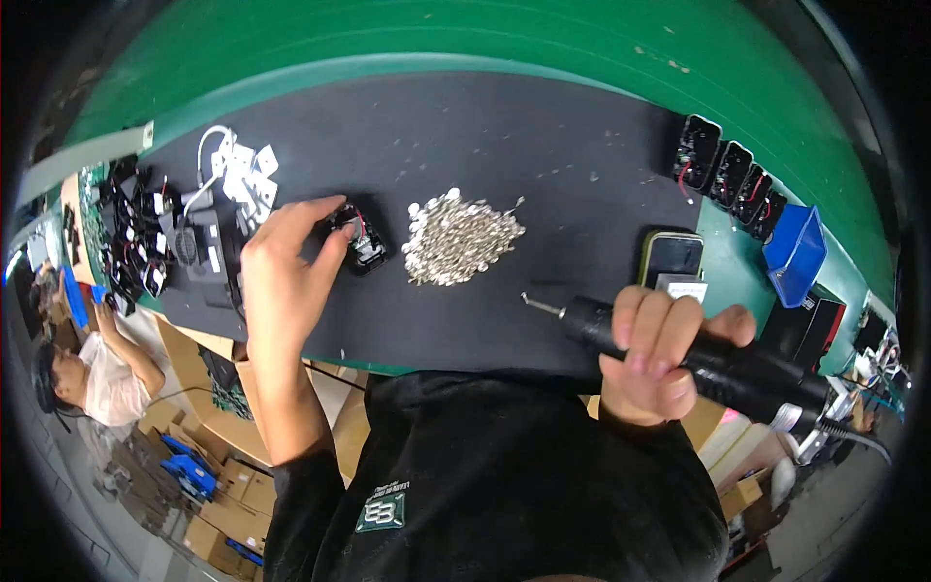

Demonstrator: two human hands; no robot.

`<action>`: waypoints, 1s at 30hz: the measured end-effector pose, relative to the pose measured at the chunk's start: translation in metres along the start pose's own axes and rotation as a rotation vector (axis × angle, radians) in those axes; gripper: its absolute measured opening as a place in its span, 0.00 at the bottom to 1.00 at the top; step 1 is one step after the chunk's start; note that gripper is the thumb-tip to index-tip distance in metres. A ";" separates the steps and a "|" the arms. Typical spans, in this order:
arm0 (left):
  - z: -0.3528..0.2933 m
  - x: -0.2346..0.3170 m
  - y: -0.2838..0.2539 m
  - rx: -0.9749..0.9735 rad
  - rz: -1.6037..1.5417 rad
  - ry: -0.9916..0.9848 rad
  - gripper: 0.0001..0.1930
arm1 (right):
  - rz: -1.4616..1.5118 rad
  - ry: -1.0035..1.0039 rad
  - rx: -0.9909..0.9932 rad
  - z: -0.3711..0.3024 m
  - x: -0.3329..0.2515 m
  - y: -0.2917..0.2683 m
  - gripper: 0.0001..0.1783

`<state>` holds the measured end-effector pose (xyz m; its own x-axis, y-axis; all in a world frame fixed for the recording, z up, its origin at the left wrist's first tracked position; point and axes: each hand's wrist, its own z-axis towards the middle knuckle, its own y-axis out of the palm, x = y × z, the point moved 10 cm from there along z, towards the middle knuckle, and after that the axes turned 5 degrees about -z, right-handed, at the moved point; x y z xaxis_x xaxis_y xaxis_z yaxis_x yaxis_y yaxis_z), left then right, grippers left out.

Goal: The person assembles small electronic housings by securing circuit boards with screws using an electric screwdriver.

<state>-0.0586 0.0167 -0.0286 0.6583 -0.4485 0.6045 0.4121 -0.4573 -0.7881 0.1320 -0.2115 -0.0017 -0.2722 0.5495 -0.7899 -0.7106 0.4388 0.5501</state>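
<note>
My left hand (289, 264) is closed, its thumb and forefinger on a small black plastic housing (368, 254). The housing lies on the dark mat and shows a red wire and pale parts inside. My right hand (661, 354) is wrapped around a black corded electric screwdriver (732, 373). Its bit points left, above the mat, with something tiny at the tip that I cannot make out for certain. Between the two hands spreads a pile of small silvery screws (460, 241).
A phone (673, 254) lies on the right. Several similar black housings (732, 175) and a blue bin (795, 254) line the right edge. At left are white pieces (254, 179), a black boxy device (208, 254) and heaped wired parts (131, 233). Beyond sits another person (112, 378).
</note>
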 end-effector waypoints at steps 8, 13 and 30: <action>-0.029 0.017 -0.021 0.141 -0.154 0.314 0.18 | 0.120 0.012 -0.122 0.028 0.007 0.046 0.29; -0.056 0.045 -0.002 -0.017 -0.297 0.408 0.23 | 0.147 0.043 -0.193 0.032 0.009 0.084 0.29; -0.066 0.024 0.021 -0.044 -0.670 0.376 0.09 | 0.147 0.139 -0.223 0.034 0.025 0.112 0.28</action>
<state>-0.0760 -0.0539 -0.0229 0.0157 -0.2921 0.9563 0.6165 -0.7501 -0.2392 0.0679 -0.1240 0.0489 -0.4580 0.4862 -0.7442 -0.7777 0.1864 0.6003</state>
